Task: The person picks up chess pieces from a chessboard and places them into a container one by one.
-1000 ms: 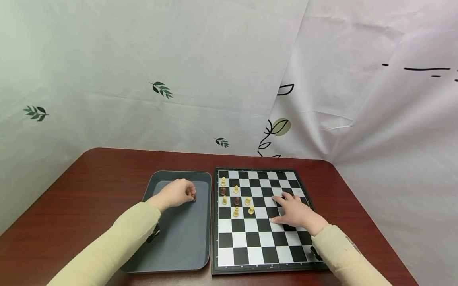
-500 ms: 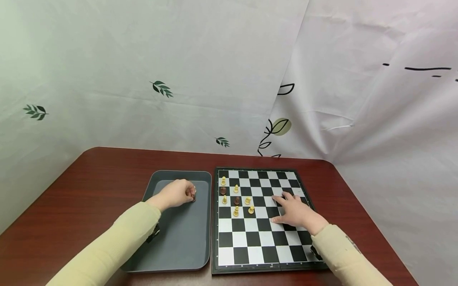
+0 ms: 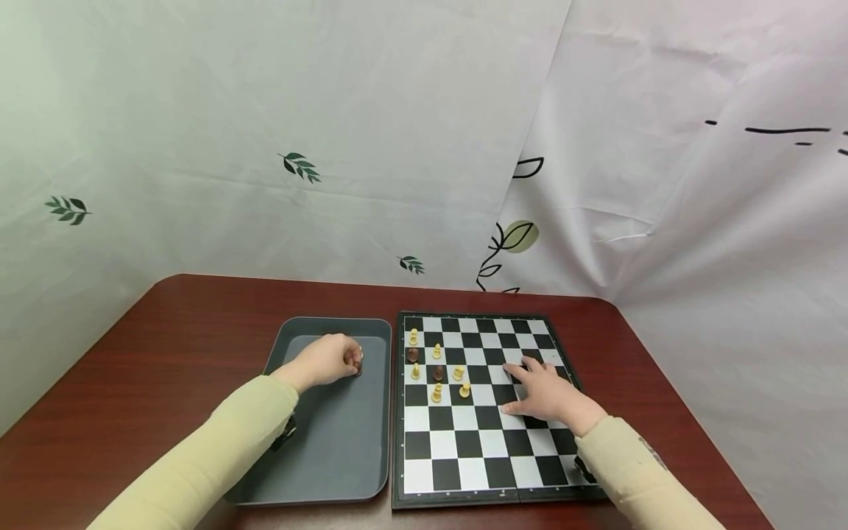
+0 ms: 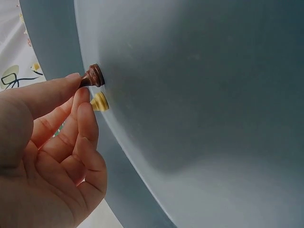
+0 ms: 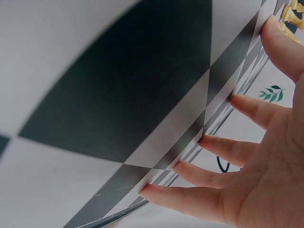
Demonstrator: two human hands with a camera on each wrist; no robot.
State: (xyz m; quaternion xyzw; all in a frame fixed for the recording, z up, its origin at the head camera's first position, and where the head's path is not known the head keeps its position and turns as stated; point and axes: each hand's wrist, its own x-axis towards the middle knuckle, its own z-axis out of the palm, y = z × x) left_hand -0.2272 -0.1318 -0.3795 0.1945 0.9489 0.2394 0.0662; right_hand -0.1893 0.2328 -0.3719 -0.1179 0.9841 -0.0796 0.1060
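Note:
My left hand point(image 3: 326, 359) is over the far part of a grey tray point(image 3: 334, 453). Its thumb and fingers pinch a brown chess piece point(image 4: 95, 75) by the upper end, base toward the tray floor. Close beside that piece is a yellow chess piece point(image 4: 100, 102), partly hidden behind the fingers. On the right, my right hand point(image 3: 548, 392) rests with spread fingers on the black-and-white chessboard point(image 3: 457, 465), the fingertips point(image 5: 147, 191) against its squares and nothing in its grasp.
Several yellow chess pieces point(image 3: 436, 393) and two brown chess pieces point(image 3: 439, 373) stand at the board's left side. The tray lies just left of the board on a reddish-brown table point(image 3: 185, 331). A white patterned cloth point(image 3: 371, 206) hangs behind the table.

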